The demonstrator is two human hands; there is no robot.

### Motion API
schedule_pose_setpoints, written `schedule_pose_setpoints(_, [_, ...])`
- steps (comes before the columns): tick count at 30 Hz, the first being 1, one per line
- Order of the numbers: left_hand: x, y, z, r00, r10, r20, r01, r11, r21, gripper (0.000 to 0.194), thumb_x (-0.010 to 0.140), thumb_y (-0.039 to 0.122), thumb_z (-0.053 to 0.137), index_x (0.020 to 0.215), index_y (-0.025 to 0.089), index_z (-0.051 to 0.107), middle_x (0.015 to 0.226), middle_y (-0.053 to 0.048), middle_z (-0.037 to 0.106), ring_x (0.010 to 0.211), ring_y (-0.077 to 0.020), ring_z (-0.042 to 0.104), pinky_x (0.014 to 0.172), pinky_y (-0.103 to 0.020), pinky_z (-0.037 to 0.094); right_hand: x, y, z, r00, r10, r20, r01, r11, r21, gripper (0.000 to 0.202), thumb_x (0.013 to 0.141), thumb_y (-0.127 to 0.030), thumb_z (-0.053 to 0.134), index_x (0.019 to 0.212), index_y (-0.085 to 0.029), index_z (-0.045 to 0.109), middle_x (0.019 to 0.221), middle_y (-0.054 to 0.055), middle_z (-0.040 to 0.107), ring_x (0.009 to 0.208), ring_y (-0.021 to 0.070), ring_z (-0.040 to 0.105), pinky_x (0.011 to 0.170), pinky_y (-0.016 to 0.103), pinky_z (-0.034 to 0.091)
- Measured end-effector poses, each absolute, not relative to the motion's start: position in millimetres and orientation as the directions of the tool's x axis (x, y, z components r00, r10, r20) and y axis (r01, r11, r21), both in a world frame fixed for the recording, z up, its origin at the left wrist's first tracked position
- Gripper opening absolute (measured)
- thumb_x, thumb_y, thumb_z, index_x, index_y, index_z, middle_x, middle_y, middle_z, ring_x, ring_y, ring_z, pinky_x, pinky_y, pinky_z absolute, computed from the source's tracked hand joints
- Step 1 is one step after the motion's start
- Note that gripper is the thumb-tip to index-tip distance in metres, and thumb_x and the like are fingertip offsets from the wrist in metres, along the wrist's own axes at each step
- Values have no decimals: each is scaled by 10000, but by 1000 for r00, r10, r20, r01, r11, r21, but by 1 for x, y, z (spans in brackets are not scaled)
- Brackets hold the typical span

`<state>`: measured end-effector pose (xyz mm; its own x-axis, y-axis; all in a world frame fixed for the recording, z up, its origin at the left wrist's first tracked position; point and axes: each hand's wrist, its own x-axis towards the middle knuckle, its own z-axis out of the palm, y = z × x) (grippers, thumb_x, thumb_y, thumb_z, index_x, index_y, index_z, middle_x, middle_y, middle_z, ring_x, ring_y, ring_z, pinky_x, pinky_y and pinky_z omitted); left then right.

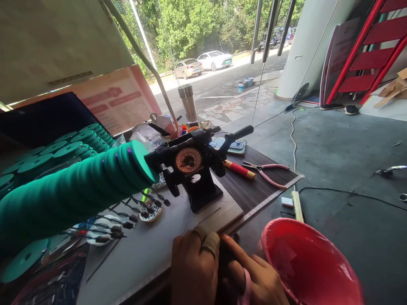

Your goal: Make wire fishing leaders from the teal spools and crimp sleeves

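My left hand (195, 269) is closed at the table's front edge, with beige wraps (210, 243) around its fingers. Beside it, my right hand (260, 275) is curled, its fingertips close to the left fingers. A pink loop (246, 286), perhaps a tool's handle, shows at the right fingers. Whatever lies between the hands is dark and hidden. Beyond them stands a black hand-crank winding machine (203, 186) with a round dial (188, 160). A long row of green spools (79, 182) sits on its shaft, reaching left.
Pink-handled pliers (270, 174) and a red-handled tool (240, 169) lie behind the machine. A small dish of beads (150, 211) and several dark tied lines (117, 224) are at left. Right of my hands is a red bucket (311, 262). A metal thermos (188, 103) stands behind.
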<state>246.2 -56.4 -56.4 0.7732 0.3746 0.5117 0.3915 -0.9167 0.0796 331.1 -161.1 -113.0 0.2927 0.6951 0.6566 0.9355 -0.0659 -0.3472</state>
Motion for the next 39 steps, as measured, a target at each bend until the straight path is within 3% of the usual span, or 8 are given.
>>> schedule_pose_setpoints(5, [234,-52,-59,779,337,529,388,-922,17,81,783,119,543,806,154,612,782,-40,563,691,-155,464,650,-272,335,330,-154,-126,293,573,765,938,-15,-348,303,817,-211,370,541,-109,441,1190,78,477,576,63,342,538,226,221])
schedule_pose_setpoints(20, [228,-51,-62,783,370,500,421,-907,13,83,768,135,570,807,178,629,802,-33,577,693,-158,455,634,-258,364,334,-156,-118,267,605,750,941,6,-339,255,803,-208,403,573,-115,461,1167,67,495,572,55,351,533,203,248])
schedule_pose_setpoints(22, [228,-54,-60,751,425,506,434,-895,107,99,774,145,561,806,193,642,802,-27,583,700,-156,462,653,-260,374,339,-162,-115,273,651,708,922,32,-386,263,819,-275,427,617,-118,487,1153,49,502,589,41,394,551,184,297])
schedule_pose_setpoints(24, [228,-58,-53,659,586,472,485,-810,330,98,785,219,561,793,220,658,803,-24,584,735,-162,481,685,-265,386,345,-169,-113,307,714,629,882,36,-471,314,808,-415,455,693,-130,516,1085,42,528,628,42,447,562,169,325])
schedule_pose_setpoints(27, [225,-64,-37,470,858,208,524,-461,716,204,746,399,590,699,212,657,750,-30,576,751,-176,520,699,-274,401,352,-178,-113,265,881,391,801,24,-598,420,730,-555,494,755,-137,522,853,36,539,579,37,429,496,160,276])
schedule_pose_setpoints(29, [222,-66,-25,432,902,22,469,-245,849,273,700,444,621,644,177,631,689,-29,565,706,-168,541,673,-262,413,353,-179,-112,157,972,176,762,-6,-648,327,716,-459,514,709,-132,519,767,24,511,556,29,386,483,154,226])
schedule_pose_setpoints(32, [217,-69,-12,449,890,-82,323,-76,943,257,659,396,667,640,145,616,670,-14,555,660,-132,545,629,-212,417,349,-175,-107,71,996,-49,761,-86,-644,213,708,-316,453,643,-119,503,758,26,503,607,44,350,537,157,186])
schedule_pose_setpoints(39, [211,-82,1,497,858,-128,157,56,986,237,656,323,684,610,116,579,578,23,521,565,-70,496,529,-142,373,342,-166,-72,14,963,-270,786,-177,-592,295,745,-401,433,680,-118,482,764,25,502,679,60,326,578,176,139])
